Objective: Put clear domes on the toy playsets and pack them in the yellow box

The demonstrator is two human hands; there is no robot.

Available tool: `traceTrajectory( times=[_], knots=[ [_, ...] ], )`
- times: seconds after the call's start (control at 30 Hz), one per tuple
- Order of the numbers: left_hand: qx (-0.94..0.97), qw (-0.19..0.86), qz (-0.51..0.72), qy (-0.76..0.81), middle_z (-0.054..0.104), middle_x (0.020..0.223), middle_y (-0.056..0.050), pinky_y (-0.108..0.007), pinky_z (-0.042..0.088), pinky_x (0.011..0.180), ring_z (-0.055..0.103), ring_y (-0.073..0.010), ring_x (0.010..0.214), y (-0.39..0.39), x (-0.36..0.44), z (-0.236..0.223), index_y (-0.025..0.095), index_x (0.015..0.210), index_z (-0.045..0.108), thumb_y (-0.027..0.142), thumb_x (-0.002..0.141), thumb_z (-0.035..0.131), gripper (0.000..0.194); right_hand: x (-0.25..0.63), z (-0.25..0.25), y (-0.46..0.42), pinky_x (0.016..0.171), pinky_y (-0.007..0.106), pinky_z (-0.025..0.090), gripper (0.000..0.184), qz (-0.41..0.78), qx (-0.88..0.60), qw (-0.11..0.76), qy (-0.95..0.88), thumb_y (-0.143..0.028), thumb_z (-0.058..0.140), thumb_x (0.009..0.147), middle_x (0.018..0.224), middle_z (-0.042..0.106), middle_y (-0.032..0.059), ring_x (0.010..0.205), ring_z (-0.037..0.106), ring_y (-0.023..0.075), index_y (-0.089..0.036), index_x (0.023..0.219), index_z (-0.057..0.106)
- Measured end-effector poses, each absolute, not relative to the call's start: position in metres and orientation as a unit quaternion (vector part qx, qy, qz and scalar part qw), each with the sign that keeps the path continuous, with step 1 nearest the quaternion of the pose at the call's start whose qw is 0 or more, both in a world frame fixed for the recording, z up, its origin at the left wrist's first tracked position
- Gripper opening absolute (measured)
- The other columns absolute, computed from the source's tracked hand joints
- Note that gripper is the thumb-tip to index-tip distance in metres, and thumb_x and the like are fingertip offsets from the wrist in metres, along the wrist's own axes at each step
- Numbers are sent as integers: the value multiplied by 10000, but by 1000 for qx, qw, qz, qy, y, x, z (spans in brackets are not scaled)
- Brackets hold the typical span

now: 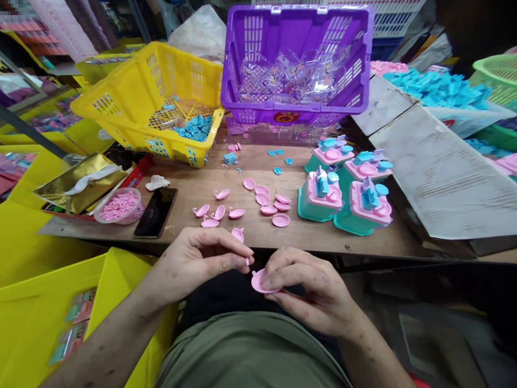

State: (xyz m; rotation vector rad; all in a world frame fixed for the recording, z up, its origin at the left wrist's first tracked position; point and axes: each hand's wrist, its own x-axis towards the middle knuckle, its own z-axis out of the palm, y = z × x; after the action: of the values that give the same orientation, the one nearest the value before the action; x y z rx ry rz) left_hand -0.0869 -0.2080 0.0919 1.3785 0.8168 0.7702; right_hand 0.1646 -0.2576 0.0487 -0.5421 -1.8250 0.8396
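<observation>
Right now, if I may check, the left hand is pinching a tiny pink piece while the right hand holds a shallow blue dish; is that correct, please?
Not quite: the shallow dish in the right hand is pink, not blue, as the head view shows. The left hand does pinch a tiny pink piece.

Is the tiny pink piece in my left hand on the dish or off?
Off: a gap separates the pink piece in your left hand from the dish in your right hand.
</observation>
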Motion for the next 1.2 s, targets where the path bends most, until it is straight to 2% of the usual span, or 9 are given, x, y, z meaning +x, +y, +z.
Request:
traceTrajectory(
  times=[0.07, 0.2, 0.37, 0.53, 0.7, 0.8, 0.9, 1.07, 1.2],
  knots=[
    [633, 604, 348, 336, 867, 872, -67, -194, 652, 776, 816, -161, 809, -207, -84, 94, 236, 969, 937, 255, 921, 939, 52, 167, 51, -262, 903, 242, 658, 147, 336, -234, 506, -759, -116, 782, 1061, 1059, 810, 70, 980, 784, 158, -205, 1178, 777],
    [649, 607, 336, 314, 889, 1023, -83, -217, 669, 844, 840, -186, 922, -208, -79, 97, 237, 984, 936, 204, 940, 901, 66, 169, 55, -272, 908, 255, 662, 152, 323, -249, 505, -761, -123, 791, 1056, 1057, 812, 70, 982, 786, 165, -209, 1181, 780],
    [666, 601, 330, 295, 866, 899, -43, -177, 651, 780, 819, -149, 824, -213, -79, 96, 246, 1013, 932, 140, 950, 863, 141, 170, 57, -282, 871, 270, 672, 138, 317, -263, 506, -758, -141, 772, 1074, 1059, 801, 75, 962, 786, 171, -212, 1192, 778],
    [684, 576, 346, 286, 885, 1095, -71, -209, 665, 928, 841, -189, 1046, -221, -77, 99, 243, 1031, 926, 135, 983, 819, 159, 170, 59, -289, 874, 292, 682, 131, 318, -264, 502, -760, -160, 766, 1082, 1046, 796, 77, 972, 790, 188, -217, 1198, 780],
    [661, 598, 341, 298, 869, 925, -55, -171, 656, 797, 829, -148, 838, -227, -74, 99, 221, 1011, 920, 160, 983, 833, 109, 171, 61, -292, 869, 264, 675, 147, 314, -262, 502, -762, -137, 757, 1078, 1041, 791, 72, 960, 783, 170, -212, 1203, 777],
    [656, 582, 382, 292, 861, 876, -50, -152, 643, 776, 807, -132, 802, -230, -75, 98, 225, 1004, 929, 157, 933, 892, 105, 171, 61, -293, 846, 273, 677, 145, 307, -261, 502, -765, -150, 758, 1079, 1033, 787, 69, 943, 784, 177, -223, 1203, 777],
    [614, 604, 393, 321, 873, 905, -46, -175, 667, 761, 826, -147, 794, -235, -76, 99, 234, 1105, 914, 174, 891, 942, 224, 170, 60, -291, 841, 276, 675, 138, 307, -254, 506, -765, -149, 758, 1078, 1032, 787, 66, 939, 785, 179, -225, 1192, 773],
    [615, 610, 349, 358, 876, 908, -62, -194, 686, 782, 846, -174, 822, -243, -83, 103, 194, 933, 904, 186, 903, 922, 36, 165, 58, -282, 897, 262, 669, 126, 306, -227, 507, -774, -140, 751, 1083, 1056, 797, 67, 982, 789, 172, -219, 1180, 766],
    [580, 622, 360, 383, 868, 863, -43, -203, 695, 775, 847, -173, 800, -250, -90, 103, 202, 976, 903, 188, 925, 895, 54, 158, 56, -273, 894, 276, 676, 143, 323, -209, 501, -775, -120, 743, 1081, 1042, 797, 65, 985, 790, 181, -219, 1182, 762]
  ],
)
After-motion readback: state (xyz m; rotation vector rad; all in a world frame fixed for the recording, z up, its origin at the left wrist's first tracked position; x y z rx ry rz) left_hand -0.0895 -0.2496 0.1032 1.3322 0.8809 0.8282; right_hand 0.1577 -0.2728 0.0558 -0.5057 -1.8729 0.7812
